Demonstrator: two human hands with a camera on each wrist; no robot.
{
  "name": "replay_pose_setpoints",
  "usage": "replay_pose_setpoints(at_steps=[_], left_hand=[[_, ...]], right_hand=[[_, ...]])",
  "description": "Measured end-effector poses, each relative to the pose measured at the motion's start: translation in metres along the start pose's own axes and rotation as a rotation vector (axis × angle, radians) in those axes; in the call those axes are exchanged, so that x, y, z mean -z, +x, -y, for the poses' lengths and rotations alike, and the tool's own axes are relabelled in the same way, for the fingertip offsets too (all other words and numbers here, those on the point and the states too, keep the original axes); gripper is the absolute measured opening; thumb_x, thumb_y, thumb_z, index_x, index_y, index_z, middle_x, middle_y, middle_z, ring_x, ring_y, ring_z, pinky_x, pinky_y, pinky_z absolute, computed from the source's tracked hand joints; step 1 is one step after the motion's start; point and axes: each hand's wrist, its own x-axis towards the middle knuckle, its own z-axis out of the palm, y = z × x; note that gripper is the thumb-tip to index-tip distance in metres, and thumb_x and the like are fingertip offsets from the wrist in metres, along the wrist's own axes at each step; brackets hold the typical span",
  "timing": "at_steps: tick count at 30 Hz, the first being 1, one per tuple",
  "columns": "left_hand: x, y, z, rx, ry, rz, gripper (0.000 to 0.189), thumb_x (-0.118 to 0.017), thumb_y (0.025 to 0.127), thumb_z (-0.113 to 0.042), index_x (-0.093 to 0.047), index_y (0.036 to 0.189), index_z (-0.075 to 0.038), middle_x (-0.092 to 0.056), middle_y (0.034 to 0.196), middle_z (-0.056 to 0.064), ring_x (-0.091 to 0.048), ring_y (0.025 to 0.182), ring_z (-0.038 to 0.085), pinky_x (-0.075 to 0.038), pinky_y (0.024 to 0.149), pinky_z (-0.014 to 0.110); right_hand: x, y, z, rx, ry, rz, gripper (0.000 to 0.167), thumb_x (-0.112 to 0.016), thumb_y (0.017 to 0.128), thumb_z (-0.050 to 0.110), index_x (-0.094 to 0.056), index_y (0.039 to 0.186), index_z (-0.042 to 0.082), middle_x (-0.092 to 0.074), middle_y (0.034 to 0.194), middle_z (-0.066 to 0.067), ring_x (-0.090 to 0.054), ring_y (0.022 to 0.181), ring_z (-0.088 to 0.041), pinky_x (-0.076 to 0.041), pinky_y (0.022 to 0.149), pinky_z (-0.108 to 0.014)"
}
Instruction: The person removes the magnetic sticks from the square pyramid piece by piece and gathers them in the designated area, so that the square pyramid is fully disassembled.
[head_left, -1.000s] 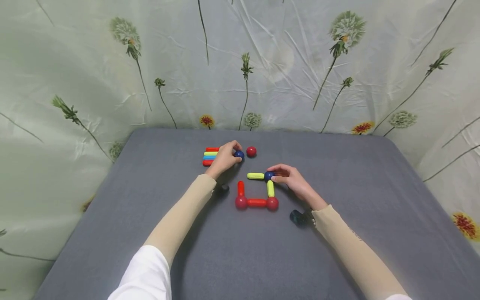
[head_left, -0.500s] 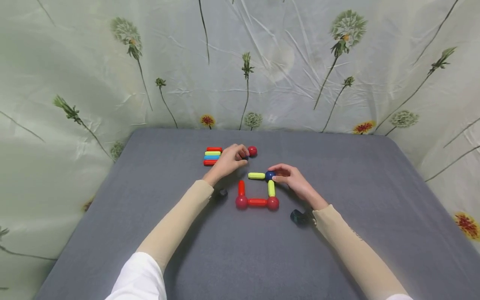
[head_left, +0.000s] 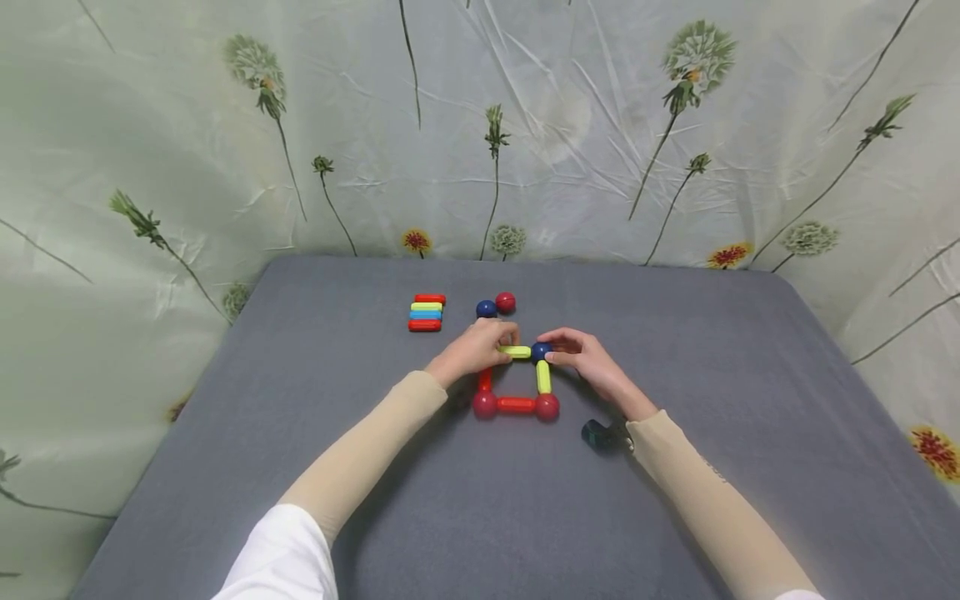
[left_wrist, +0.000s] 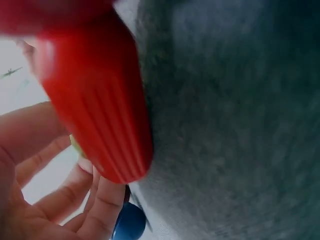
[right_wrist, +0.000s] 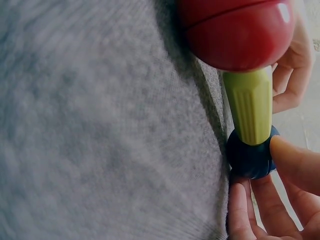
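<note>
My left hand (head_left: 477, 346) pinches the left end of a yellow magnetic rod (head_left: 519, 352), whose right end meets a dark blue ball (head_left: 540, 352). Thumb and fingers of my right hand (head_left: 588, 362) hold that ball. A second yellow rod (right_wrist: 250, 107) runs from the blue ball to a red ball (head_left: 547, 407). A red rod (head_left: 517, 405) links this to another red ball (head_left: 485, 405) on the left. From there a further red rod (left_wrist: 102, 110) points toward my left hand, which hides its far end in the head view.
Beyond my left hand, a loose blue ball (head_left: 486, 308) and a red ball (head_left: 506, 302) sit side by side. Several red, yellow and blue rods (head_left: 426, 315) lie stacked in a row to their left. A grey cloth (head_left: 675, 333) covers the table; a flowered curtain (head_left: 585, 125) hangs behind.
My left hand has left the loose blue ball, now beside the red one and shifted slightly right, and come nearer to the yellow rod's end. My right hand stays at its blue ball.
</note>
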Motion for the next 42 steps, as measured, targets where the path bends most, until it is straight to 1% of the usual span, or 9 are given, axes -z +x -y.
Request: replay_pose_setpoints(at_steps=[9,16,23,29,32,35,38,40,42], left_hand=[[0.004,-0.009,-0.001,0.110,-0.021,-0.053,0.013,-0.073,0.084,-0.009,-0.065,0.094,-0.008,-0.062,0.084,0.004,-0.056,0.078,0.017,-0.048,0.069,0.029],[0.023,-0.044,0.029,0.163,-0.151,-0.200,0.009,-0.071,0.084,-0.005,-0.065,0.091,-0.005,-0.064,0.085,0.006,-0.058,0.079,0.021,-0.049,0.074,0.033],[0.040,-0.075,0.063,0.277,-0.016,-0.334,0.008,-0.071,0.083,-0.001,-0.065,0.087,-0.001,-0.057,0.087,0.011,-0.055,0.079,0.026,-0.047,0.071,0.040],[0.043,-0.076,0.065,0.295,0.027,-0.369,0.013,-0.074,0.081,-0.003,-0.064,0.090,-0.003,-0.052,0.090,0.013,-0.052,0.081,0.028,-0.046,0.071,0.042],[0.039,-0.072,0.055,0.200,-0.060,-0.285,0.020,-0.072,0.084,-0.006,-0.064,0.102,-0.003,-0.054,0.099,0.014,-0.055,0.086,0.026,-0.048,0.076,0.039],[0.032,-0.068,0.039,0.087,-0.252,-0.028,0.031,-0.064,0.090,-0.009,-0.059,0.121,-0.003,-0.054,0.113,0.015,-0.059,0.083,0.024,-0.050,0.075,0.035],[0.025,-0.065,0.025,0.059,-0.375,0.187,0.036,-0.060,0.092,-0.008,-0.057,0.128,-0.006,-0.053,0.119,0.011,-0.060,0.079,0.019,-0.051,0.073,0.030],[0.021,-0.062,0.020,0.055,-0.384,0.200,0.032,-0.062,0.090,-0.005,-0.061,0.122,-0.007,-0.054,0.115,0.008,-0.059,0.074,0.017,-0.050,0.071,0.028],[0.018,-0.060,0.018,0.039,-0.354,0.128,0.023,-0.067,0.086,-0.002,-0.066,0.108,-0.008,-0.055,0.104,0.005,-0.056,0.072,0.016,-0.048,0.069,0.027]], right_hand=[[-0.001,0.000,0.001,-0.017,0.003,-0.013,0.030,-0.061,0.092,0.004,-0.060,0.121,-0.002,-0.058,0.121,-0.018,-0.054,0.108,-0.029,-0.041,0.096,-0.042],[0.000,-0.002,0.000,-0.030,0.006,-0.015,0.031,-0.060,0.092,0.004,-0.059,0.122,-0.002,-0.058,0.122,-0.018,-0.053,0.108,-0.028,-0.041,0.095,-0.041],[0.002,-0.003,0.000,-0.036,-0.009,-0.020,0.030,-0.060,0.092,0.005,-0.060,0.122,-0.001,-0.057,0.123,-0.018,-0.051,0.110,-0.030,-0.038,0.097,-0.044],[0.001,-0.002,0.000,-0.034,-0.011,-0.018,0.031,-0.061,0.092,0.005,-0.060,0.122,-0.001,-0.056,0.124,-0.018,-0.051,0.111,-0.030,-0.038,0.098,-0.045],[0.000,-0.002,0.000,-0.037,-0.013,-0.019,0.031,-0.061,0.092,0.005,-0.060,0.122,-0.001,-0.057,0.124,-0.018,-0.051,0.110,-0.030,-0.039,0.098,-0.045],[-0.001,-0.001,0.000,-0.033,-0.007,-0.019,0.030,-0.061,0.092,0.005,-0.060,0.122,-0.001,-0.057,0.123,-0.018,-0.052,0.110,-0.029,-0.040,0.097,-0.043],[-0.001,-0.001,0.000,-0.013,-0.004,-0.012,0.031,-0.061,0.092,0.006,-0.060,0.122,-0.002,-0.057,0.123,-0.017,-0.053,0.109,-0.028,-0.041,0.095,-0.040],[-0.001,-0.001,-0.001,0.004,-0.001,-0.004,0.031,-0.061,0.092,0.005,-0.059,0.122,-0.003,-0.057,0.123,-0.018,-0.053,0.109,-0.027,-0.042,0.094,-0.038],[-0.001,-0.001,-0.001,0.014,-0.004,0.000,0.031,-0.061,0.092,0.005,-0.059,0.122,-0.004,-0.057,0.122,-0.019,-0.054,0.108,-0.027,-0.042,0.093,-0.036]])
